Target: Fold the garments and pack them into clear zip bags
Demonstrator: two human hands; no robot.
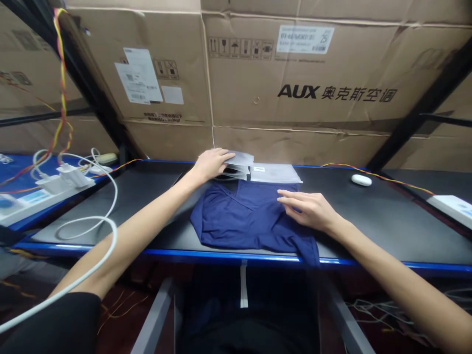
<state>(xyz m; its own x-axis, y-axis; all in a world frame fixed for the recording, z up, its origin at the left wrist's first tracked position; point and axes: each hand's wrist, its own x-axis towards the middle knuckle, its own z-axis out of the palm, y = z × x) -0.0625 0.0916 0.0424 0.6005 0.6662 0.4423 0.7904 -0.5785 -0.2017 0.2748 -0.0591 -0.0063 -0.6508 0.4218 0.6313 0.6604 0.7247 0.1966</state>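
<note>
A navy blue garment (pixel 250 216), rumpled, lies across the front middle of the dark tabletop, and one corner hangs over the blue front edge. Behind it lie translucent frosted plastic bags (pixel 276 173), one with a small white label. My left hand (pixel 211 165) is closed on the raised left part of a bag, its thumb below and fingers on top. Over the garment's right side is my right hand (pixel 311 209), fingers stretched out and slightly apart. Its fingertips are at the cloth, though I cannot tell whether they touch it.
Large cardboard boxes (pixel 243 98) stand behind the table (pixel 368 221). A white power strip with chargers (pixel 66 179) is at left, its white cable looping across my left forearm. At right are a small white oval case (pixel 361 180) and another power strip (pixel 452 206). Black posts rise at both sides.
</note>
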